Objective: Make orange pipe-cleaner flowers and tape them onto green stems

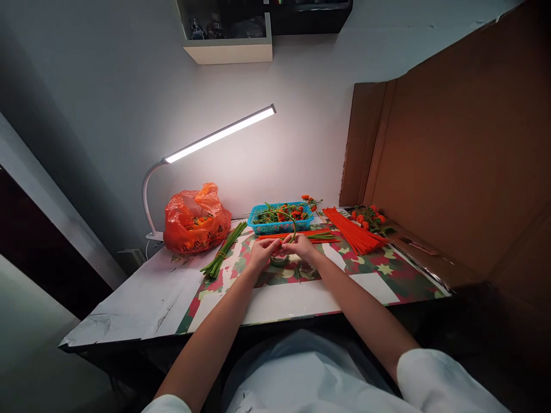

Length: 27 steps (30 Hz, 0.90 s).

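Note:
My left hand (262,252) and my right hand (300,248) meet over the middle of the table, fingers pinched together around a small red piece. A thin green stem (294,225) curves up from between them. Just below the fingertips lies a roll of green tape (279,261). Behind the hands, red and green sticks (318,236) lie across the patterned cover, in front of a blue basket (279,228) of orange flowers with green stems. Which hand bears the red piece is too small to tell.
An orange plastic bag (196,223) and a bundle of green stems (224,252) lie left. Red strips (355,232) and orange flowers (368,218) lie right, beside a cardboard sheet (456,155). A lit lamp (221,135) hangs over the table (129,304).

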{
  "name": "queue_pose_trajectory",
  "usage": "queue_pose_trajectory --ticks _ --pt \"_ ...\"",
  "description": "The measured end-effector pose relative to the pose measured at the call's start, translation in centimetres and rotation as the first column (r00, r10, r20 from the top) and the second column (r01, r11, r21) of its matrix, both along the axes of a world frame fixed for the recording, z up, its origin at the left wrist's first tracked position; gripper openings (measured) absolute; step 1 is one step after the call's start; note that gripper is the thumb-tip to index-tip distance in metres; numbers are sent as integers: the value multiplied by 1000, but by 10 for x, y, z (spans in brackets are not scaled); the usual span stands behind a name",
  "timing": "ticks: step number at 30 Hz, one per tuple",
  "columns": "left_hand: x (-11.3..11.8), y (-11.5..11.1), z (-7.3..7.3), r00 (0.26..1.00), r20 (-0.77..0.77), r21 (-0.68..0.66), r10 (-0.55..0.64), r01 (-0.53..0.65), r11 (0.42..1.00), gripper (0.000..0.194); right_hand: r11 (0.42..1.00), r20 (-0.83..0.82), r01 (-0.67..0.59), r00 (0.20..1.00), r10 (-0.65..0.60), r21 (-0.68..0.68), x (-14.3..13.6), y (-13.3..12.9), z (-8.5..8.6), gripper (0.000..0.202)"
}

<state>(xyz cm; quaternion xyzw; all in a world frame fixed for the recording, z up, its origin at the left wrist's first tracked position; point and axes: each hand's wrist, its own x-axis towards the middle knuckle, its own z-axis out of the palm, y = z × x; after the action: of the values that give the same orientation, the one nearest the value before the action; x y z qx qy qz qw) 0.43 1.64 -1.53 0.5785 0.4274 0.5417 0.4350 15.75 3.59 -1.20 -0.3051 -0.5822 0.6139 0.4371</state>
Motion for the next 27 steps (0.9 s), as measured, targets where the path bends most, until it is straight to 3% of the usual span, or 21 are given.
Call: queue_pose_trajectory --ticks 3,7,10,14,18,23,27 --pt "0 1 0 999 -37 43 34 -32 999 37 989 1 -39 999 39 -146 1 -1 2 23" --pt "1 1 0 992 -73 87 107 -101 991 37 990 20 11 1000 -9 -140 1 -3 1 18" --pt "1 0 1 988 -102 83 114 -106 991 36 995 151 94 983 -100 42 2 -4 0 17" --pt "1 -2 1 984 -133 85 117 -106 991 31 914 376 113 886 -270 390 5 -8 0 15" --pt "1 -2 1 979 -155 95 134 -120 988 31 854 439 63 837 -327 516 5 -11 1 21" --pt "0 -2 1 976 -157 91 149 -136 987 33 858 434 55 845 -312 511 2 -14 3 32" --pt "-1 -1 1 971 -161 76 176 -165 983 35 946 351 74 917 -189 317 -3 -16 4 35"
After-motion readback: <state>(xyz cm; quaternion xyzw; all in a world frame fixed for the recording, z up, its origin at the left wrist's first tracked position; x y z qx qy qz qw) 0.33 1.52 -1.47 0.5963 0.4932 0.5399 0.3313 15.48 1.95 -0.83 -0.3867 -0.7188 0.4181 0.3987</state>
